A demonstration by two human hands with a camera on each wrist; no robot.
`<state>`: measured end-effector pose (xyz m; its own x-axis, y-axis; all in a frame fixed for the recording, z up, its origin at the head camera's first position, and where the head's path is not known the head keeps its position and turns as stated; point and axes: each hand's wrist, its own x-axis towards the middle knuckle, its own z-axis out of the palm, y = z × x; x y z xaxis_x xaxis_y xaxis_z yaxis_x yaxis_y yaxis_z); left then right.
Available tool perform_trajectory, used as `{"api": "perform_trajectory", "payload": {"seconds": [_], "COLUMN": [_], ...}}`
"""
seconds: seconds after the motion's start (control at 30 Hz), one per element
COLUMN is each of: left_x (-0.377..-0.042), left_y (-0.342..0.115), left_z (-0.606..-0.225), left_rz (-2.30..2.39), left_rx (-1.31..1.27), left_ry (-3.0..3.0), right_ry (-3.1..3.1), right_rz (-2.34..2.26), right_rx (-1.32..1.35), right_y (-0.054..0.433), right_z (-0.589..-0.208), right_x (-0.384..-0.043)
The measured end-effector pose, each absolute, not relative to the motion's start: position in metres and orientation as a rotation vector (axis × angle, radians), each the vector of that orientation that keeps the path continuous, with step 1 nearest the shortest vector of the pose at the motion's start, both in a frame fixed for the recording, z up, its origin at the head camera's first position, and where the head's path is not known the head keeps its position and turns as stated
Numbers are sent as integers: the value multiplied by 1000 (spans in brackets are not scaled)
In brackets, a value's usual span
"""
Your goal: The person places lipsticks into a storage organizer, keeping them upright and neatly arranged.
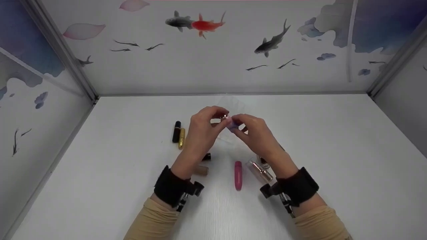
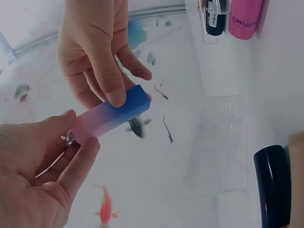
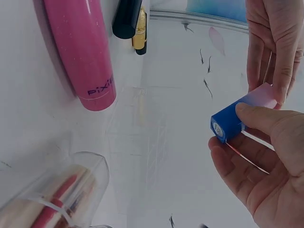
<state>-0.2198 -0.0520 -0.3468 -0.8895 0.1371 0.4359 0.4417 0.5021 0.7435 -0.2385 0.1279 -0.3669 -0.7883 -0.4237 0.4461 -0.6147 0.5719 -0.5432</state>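
Both hands hold one faceted lipstick tube (image 2: 111, 114), fading from pink to blue, with a small silver ornament at its pink end. My left hand (image 1: 205, 128) pinches the pink end between thumb and fingers, close to the ornament. At the blue end, my right hand (image 1: 255, 133) grips with the thumb on top and fingers beneath. A round label (image 3: 217, 129) shows on the blue base in the right wrist view. The tube is tilted and held above the table, in front of a clear plastic organizer (image 2: 216, 145).
Left of the hands lie a black tube (image 1: 176, 131) and a gold tube (image 1: 181, 138). Nearer are a tan tube (image 1: 201, 170), a black-ended one (image 1: 207, 156), a pink tube (image 1: 238, 175) and a clear-cased lipstick (image 1: 260, 170). A printed panel (image 1: 213, 66) closes off the back.
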Motion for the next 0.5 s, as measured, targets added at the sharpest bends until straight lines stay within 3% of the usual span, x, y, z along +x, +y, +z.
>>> {"api": "perform_trajectory", "payload": {"seconds": [0.5], "left_x": [-234], "left_y": [-25], "left_z": [-365], "left_rz": [-1383], "left_rx": [-355], "left_ry": [-2430], "right_ry": [-2480], "right_rz": [1045], "right_rx": [632], "right_y": [125], "right_z": [-378], "right_x": [-244]}}
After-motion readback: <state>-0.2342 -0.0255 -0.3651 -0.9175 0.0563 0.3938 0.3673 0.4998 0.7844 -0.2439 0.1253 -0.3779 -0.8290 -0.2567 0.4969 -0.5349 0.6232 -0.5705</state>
